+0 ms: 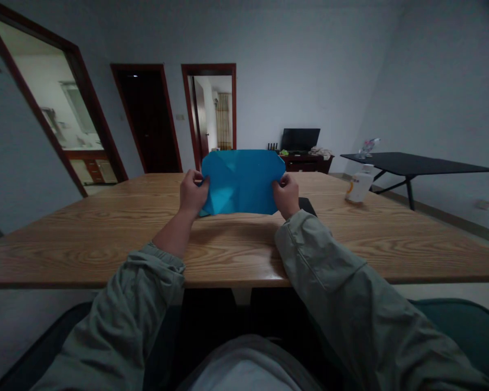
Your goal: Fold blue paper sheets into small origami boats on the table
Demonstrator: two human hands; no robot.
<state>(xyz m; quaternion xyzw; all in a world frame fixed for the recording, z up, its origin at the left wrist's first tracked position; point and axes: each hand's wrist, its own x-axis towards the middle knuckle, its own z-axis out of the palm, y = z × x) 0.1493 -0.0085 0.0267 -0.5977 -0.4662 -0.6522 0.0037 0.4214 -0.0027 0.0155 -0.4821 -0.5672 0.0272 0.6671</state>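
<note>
A sheet of blue paper (pixel 244 182) with cut or folded corners and faint creases is held upright above the table. My left hand (pixel 193 193) pinches its left edge between thumb and fingers. At the opposite edge my right hand (pixel 286 194) grips the paper in the same way. Behind my right hand lies a dark flat thing (pixel 308 206), partly hidden by the hand and the paper. Something bluish-green (pixel 204 213) shows just under the paper's lower left corner; I cannot make out what it is.
The wooden table (pixel 106 244) spreads out before me. A white bottle-like container (pixel 359 187) stands on its right side. Beyond are a black folding table (pixel 415 162) and a cabinet (pixel 307 163) with a monitor (pixel 300 139). Chairs flank me.
</note>
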